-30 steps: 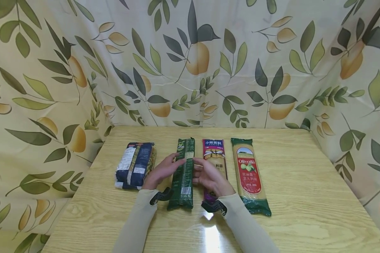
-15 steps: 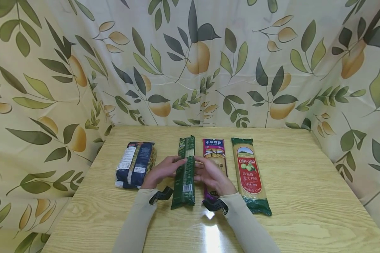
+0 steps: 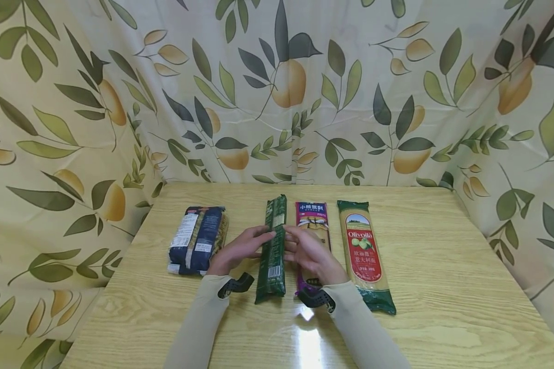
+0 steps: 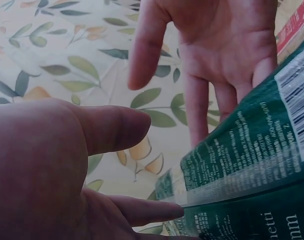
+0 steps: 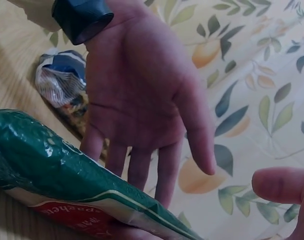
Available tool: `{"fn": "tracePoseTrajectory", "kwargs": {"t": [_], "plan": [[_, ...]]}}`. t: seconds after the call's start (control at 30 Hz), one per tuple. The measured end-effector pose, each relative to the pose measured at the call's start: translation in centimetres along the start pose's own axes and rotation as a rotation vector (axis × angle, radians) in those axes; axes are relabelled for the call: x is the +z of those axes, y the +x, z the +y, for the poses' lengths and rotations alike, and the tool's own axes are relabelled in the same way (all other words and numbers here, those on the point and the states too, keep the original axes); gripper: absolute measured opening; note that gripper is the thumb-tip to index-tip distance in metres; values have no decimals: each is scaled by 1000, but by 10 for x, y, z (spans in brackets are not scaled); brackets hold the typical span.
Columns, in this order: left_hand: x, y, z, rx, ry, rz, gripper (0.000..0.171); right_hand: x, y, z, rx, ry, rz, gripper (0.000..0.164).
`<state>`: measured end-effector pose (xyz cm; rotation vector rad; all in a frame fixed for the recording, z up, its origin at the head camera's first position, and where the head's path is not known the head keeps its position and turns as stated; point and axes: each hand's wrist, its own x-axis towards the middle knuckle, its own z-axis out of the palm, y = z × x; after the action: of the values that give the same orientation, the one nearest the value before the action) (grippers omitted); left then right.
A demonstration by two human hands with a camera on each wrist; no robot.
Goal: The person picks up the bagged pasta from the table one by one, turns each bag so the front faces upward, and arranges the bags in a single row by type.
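A green pack of spaghetti (image 3: 272, 256) stands tilted between my two hands, its printed back with the barcode facing up and left. My left hand (image 3: 240, 249) touches it from the left with straight fingers, and its thumb stays apart from the wrapper in the left wrist view. On the other side my right hand (image 3: 310, 254) has its fingers extended against the pack (image 4: 242, 155). In the right wrist view, the red front label of the spaghetti pack (image 5: 67, 165) shows on the lower side. Some fingertips are hidden behind the pack.
A blue bag of short pasta (image 3: 197, 241) lies on the left. A purple pasta pack (image 3: 311, 215) lies partly beneath my right hand, and a red-labelled Olivoilà spaghetti pack (image 3: 363, 251) is farther right. Patterned curtain (image 3: 291, 128) encloses the wooden table (image 3: 443, 287).
The spaghetti pack has shifted slightly right and away from me, and has tipped from lying flat onto its edge. Both hands have moved a little with it.
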<state>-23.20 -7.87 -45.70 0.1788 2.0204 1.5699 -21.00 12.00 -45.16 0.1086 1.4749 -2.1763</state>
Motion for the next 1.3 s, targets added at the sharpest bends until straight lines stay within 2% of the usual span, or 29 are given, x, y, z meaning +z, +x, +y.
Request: {"fn": "tracePoseTrajectory", "kwargs": {"t": [0.1, 0.37, 0.53, 0.8, 1.0, 1.3], "plan": [[1, 1, 0, 9, -11, -15, 72, 1, -2, -2, -13, -24, -7, 38], [1, 1, -2, 15, -63, -45, 70, 4, -5, -3, -29, -91, -26, 60], [-1, -1, -2, 20, -86, -58, 69, 6, -6, -2, -31, -92, -41, 68], [-5, 0, -2, 27, -112, -49, 67, 12, -7, -3, -46, -108, -67, 65], [-6, -2, -1, 32, -98, -53, 65, 16, -7, -2, -50, -127, -75, 62], [-8, -1, -1, 23, -46, -45, 70, 22, -7, 1, -61, -146, 9, 59]]}}
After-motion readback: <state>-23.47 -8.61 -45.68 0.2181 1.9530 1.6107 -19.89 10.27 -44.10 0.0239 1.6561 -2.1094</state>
